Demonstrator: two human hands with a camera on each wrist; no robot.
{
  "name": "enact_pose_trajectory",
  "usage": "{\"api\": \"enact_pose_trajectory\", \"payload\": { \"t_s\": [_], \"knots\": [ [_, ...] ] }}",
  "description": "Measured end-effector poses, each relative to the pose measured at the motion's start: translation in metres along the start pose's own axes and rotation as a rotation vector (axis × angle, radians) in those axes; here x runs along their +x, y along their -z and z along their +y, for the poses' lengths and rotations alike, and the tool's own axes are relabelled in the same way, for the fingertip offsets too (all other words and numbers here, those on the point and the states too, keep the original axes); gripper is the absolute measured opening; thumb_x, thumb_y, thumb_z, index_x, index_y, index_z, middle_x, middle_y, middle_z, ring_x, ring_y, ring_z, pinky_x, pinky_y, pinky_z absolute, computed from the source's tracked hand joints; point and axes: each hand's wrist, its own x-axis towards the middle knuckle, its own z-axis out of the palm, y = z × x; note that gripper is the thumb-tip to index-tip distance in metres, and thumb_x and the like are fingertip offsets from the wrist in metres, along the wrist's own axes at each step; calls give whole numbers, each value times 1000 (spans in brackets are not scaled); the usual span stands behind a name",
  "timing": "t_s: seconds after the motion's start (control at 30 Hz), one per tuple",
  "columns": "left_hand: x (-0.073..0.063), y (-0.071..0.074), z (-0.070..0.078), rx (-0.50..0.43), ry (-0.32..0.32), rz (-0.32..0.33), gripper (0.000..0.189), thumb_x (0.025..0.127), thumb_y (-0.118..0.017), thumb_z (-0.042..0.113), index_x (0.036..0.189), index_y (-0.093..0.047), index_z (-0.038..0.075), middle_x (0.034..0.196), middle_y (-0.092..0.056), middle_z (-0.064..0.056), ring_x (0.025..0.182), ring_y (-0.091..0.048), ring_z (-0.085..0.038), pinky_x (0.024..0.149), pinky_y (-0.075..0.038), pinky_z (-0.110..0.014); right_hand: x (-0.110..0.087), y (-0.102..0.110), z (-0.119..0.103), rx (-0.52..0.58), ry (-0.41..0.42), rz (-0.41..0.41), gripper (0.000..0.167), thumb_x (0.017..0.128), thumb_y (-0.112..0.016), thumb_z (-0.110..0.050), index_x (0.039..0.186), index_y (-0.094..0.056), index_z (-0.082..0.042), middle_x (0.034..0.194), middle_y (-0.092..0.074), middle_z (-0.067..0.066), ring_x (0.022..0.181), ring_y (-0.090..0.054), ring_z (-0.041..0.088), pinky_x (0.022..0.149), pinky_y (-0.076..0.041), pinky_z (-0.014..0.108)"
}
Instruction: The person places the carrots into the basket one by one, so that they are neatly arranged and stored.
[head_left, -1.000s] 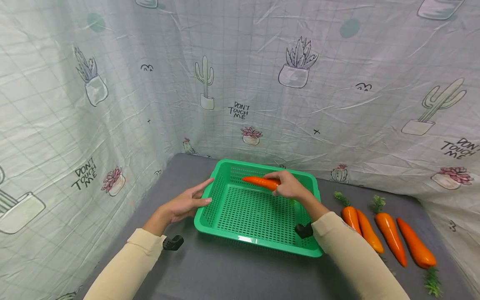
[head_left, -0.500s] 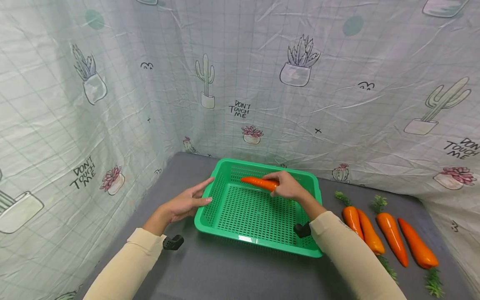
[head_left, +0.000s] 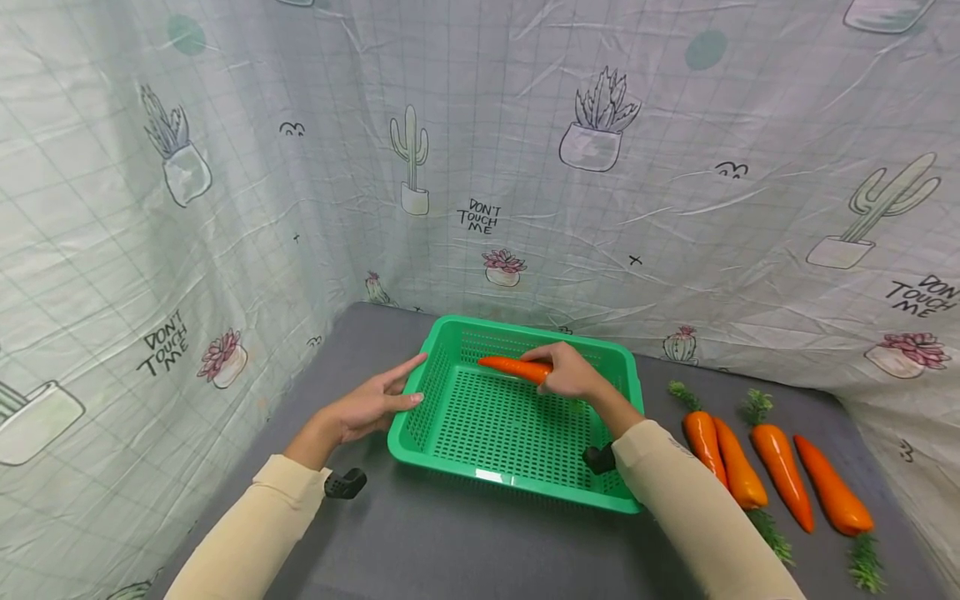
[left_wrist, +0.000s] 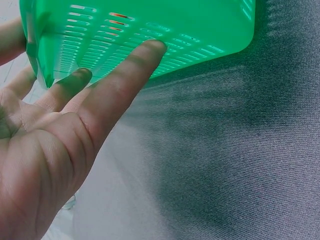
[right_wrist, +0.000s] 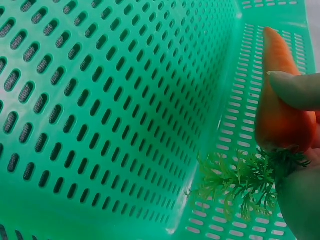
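A green perforated plastic basket [head_left: 517, 497] stands on the grey tabletop. My left hand [head_left: 371, 408] holds its left side, thumb over the rim and the other fingers stretched against the outer wall, as the left wrist view shows. Inside the basket, near its far wall, my right hand [head_left: 573, 373] grips an orange carrot [head_left: 510, 365] by its thick end. The tip points left. In the right wrist view the thumb lies across the carrot [right_wrist: 280, 117], and its feathery green top [right_wrist: 240, 180] hangs below the fingers.
Several more carrots lie on the table to the basket's right, among them an upright-lying one [head_left: 782, 475] and the rightmost one [head_left: 832, 492]. A pale curtain [head_left: 300, 192] printed with cacti encloses the table's back and sides.
My right hand has shifted slightly left with the carrot, which sits a little lower in the head view. The left hand and the basket have hardly moved.
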Motion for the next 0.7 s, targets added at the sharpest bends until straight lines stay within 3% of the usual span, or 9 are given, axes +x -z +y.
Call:
{"api": "enact_pose_trajectory", "payload": {
  "t_s": [0.43, 0.7],
  "knots": [
    [1, 0, 1, 6, 12, 2, 85, 106, -63, 22, 168, -8, 40, 175, -19, -14, 144, -50, -43, 102, -56, -56, 3, -6, -1, 5, -21, -31, 63, 73, -75, 12, 133, -71, -5, 132, -70, 18, 96, -61, 25, 82, -53, 36],
    [2, 1, 0, 8, 17, 5, 85, 106, -64, 23, 168, -8, 41, 175, -20, -13, 142, -53, -41, 100, -58, -55, 7, -11, 3, -48, 9, -33, 57, 76, -79, 7, 132, -72, -4, 129, -71, 18, 98, -64, 25, 85, -55, 40]
  ]
}}
